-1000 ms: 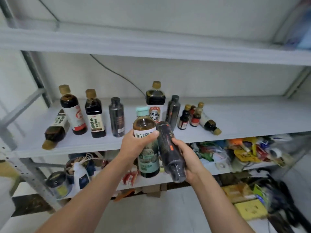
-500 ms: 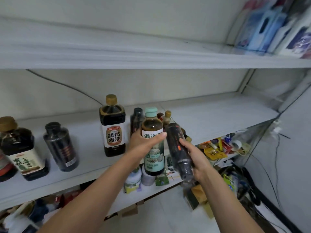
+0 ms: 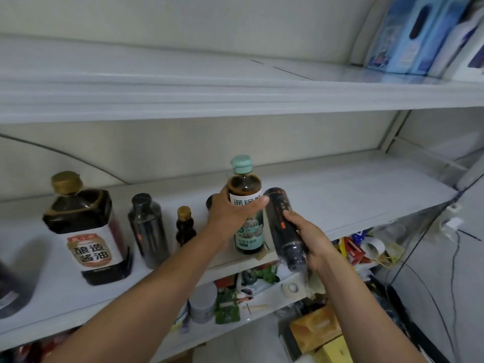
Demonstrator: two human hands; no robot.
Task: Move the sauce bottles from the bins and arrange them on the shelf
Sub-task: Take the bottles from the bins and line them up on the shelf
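Note:
My left hand (image 3: 230, 213) grips a brown sauce bottle with a mint-green cap (image 3: 246, 205), upright, its base at the front edge of the white middle shelf (image 3: 353, 195). Just right of it, my right hand (image 3: 311, 237) holds a slim black bottle (image 3: 284, 226), tilted with its cap end pointing down toward me in front of the shelf edge. Standing on the shelf to the left are a large soy sauce bottle with a gold cap (image 3: 86, 226), a black bottle (image 3: 148, 229) and a small dark bottle (image 3: 185, 226).
The right part of the middle shelf is bare. The upper shelf (image 3: 235, 95) carries blue packages (image 3: 408, 35) at the far right. The lower shelf (image 3: 264, 297) is crowded with packets, tape rolls and small containers. A dark cable (image 3: 455, 263) hangs at the right.
The view has swung right and closer, so the left bottles have slid out of frame. Both hands have moved up and toward the shelf, bringing the green-capped bottle over the shelf's front edge.

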